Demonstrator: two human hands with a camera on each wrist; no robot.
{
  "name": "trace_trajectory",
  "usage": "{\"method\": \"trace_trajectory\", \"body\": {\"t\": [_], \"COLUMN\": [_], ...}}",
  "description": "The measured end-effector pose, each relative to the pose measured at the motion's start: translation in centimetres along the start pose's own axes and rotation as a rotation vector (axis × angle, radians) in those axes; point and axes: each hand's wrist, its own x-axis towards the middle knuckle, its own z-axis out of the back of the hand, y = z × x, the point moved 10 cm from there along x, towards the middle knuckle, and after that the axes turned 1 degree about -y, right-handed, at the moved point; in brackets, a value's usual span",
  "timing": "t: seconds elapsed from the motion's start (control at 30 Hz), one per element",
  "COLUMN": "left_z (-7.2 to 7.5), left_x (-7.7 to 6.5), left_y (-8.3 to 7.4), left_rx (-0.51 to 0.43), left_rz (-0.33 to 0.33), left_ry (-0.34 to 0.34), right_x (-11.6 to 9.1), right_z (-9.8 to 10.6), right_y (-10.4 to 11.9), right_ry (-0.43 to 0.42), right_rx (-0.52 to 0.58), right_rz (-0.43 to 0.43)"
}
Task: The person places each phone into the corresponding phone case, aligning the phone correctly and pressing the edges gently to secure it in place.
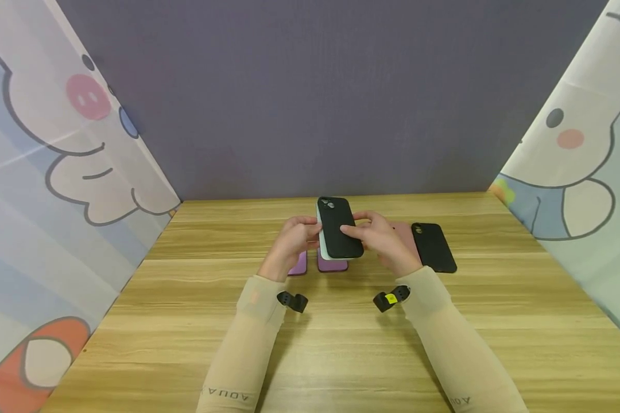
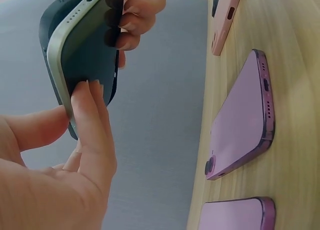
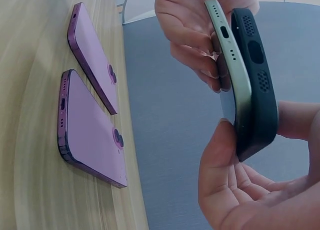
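Observation:
A light green phone (image 3: 231, 65) is held up above the table with a black phone case (image 1: 343, 229) against its back. At their port ends a narrow gap shows between the two in the right wrist view. My left hand (image 1: 293, 236) pinches the phone by its side, thumb on the frame and fingers on the dark screen (image 2: 92, 60). On the other side my right hand (image 1: 384, 241) grips both together, thumb on the case's back and fingers on the screen side. Two purple phones (image 3: 95, 135) lie on the table below, camera sides up.
To the right, a pink phone-shaped item (image 1: 405, 234) lies partly hidden by my right hand. Another black phone case (image 1: 434, 248) lies beside it. A grey panel (image 1: 310, 103) stands at the wooden table's (image 1: 341, 344) back edge, with cartoon-print cloth (image 1: 573, 149) on both sides.

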Motion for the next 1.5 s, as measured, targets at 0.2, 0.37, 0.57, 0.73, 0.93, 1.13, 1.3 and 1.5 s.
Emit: {"method": "trace_trajectory", "body": {"t": [0.2, 0.37, 0.57, 0.73, 0.93, 1.13, 1.3, 1.5], "left_z": [-0.1, -0.2, -0.4, -0.5, -0.1, 0.3, 0.6, 1.4], "left_x": [0.1, -0.2, -0.1, 0.1, 0.2, 0.0, -0.2, -0.3], "left_y": [0.3, 0.2, 0.0, -0.1, -0.2, -0.3, -0.6, -0.8], "left_rx": [-0.026, -0.029, -0.023, -0.003, -0.003, 0.009, 0.019, -0.002], "left_rz": [0.014, 0.011, 0.008, -0.002, -0.005, -0.002, -0.004, -0.009], "left_ry": [0.02, 0.045, 0.056, 0.038, -0.002, -0.019, -0.038, -0.075], "right_x": [-0.1, 0.0, 0.0, -0.2, -0.2, 0.0, 0.0, -0.2], "right_z": [0.1, 0.0, -0.1, -0.3, -0.5, -0.6, -0.8, -1.4], "right_y": [0.0, 0.0, 0.2, 0.4, 0.4, 0.2, 0.3, 0.3], "right_ry": [-0.006, -0.002, -0.013, -0.006, 0.005, 0.014, 0.025, 0.105], "right_rx": [0.0, -0.012, -0.039, -0.027, -0.035, -0.025, 0.011, 0.064], "right_rz": [0.002, 0.009, 0.018, 0.013, 0.011, 0.004, 0.006, 0.0]}}
